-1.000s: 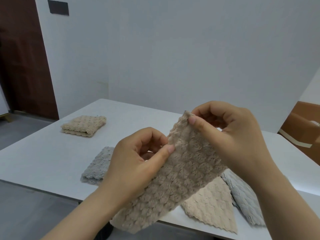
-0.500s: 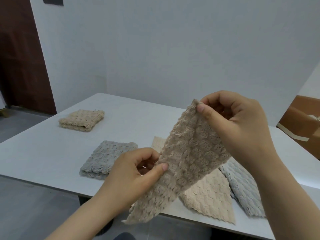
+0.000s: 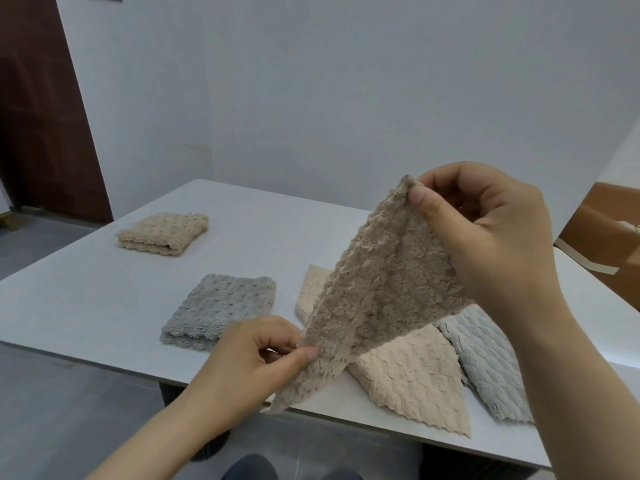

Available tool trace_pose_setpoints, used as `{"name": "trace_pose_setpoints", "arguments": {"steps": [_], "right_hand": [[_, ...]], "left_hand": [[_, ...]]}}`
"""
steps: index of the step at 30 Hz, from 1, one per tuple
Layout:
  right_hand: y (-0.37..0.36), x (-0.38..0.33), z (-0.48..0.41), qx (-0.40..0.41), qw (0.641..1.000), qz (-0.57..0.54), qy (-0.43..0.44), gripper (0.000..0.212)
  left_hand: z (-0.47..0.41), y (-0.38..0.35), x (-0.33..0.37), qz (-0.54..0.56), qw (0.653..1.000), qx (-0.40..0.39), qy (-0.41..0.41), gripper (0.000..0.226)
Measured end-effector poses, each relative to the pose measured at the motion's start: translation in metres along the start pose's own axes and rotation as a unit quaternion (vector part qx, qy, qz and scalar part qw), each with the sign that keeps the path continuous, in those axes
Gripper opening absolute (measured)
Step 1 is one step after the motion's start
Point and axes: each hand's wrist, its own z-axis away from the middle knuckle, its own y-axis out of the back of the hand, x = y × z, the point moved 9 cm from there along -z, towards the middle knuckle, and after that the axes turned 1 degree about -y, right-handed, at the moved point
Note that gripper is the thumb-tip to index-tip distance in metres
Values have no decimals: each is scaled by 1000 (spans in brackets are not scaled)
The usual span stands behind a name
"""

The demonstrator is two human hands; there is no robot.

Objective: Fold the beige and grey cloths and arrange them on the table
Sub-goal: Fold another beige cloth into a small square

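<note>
You hold the beige cloth [image 3: 377,292] above the desk [image 3: 79,306] at centre frame, its long axis slanting from upper right to lower left. Your right hand [image 3: 491,237] has its grip pinched on the top corner. Your left hand [image 3: 249,365] pinches the lower edge, nearer the loose tail. The next fold likely means bringing those two ends together.

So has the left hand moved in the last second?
Yes. The left hand has dropped: earlier it hid the right part of the folded grey cloth, now it sits below that cloth's near right corner, pinching the beige cloth.
</note>
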Motion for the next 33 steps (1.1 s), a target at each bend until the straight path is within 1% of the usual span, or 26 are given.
{"name": "trace_pose_setpoints", "arguments": {"steps": [1,4,5,12,18,22,23,25,29,31,33], "right_hand": [[1,0,0,3,1000,-1,1,9],[4,2,0,11,1000,-7,0,11],[5,2,0,12,1000,-8,0,12],[13,7,0,28,1000,-2,1,12],[15,13,2,35,999,0,-2,13],[19,17,4,46,999,-4,-13,15],[20,19,5,51,999,-5,-16,15],[25,23,6,61,998,-4,-23,13],[35,37,11,80,996,-4,-44,15],[36,47,16,85,995,0,-58,14],[36,59,23,89,993,-2,-79,10]], "left_hand": [[1,-2,-4,0,1000,-10,2,34],[3,-7,-17,3,999,-49,6,51],[4,-8,-20,0,998,-57,7,53],[9,-7,-39,-41,996,-78,25,55],[10,2,-56,-46,993,-79,73,48],[4,20,-60,-66,992,-37,98,14],[2,26,-58,-68,993,-21,96,12],[-1,39,-53,-61,993,22,97,16],[-1,65,-46,-9,988,117,99,21],[1,75,-46,10,982,157,101,17],[4,84,-50,41,974,191,111,9]]}}
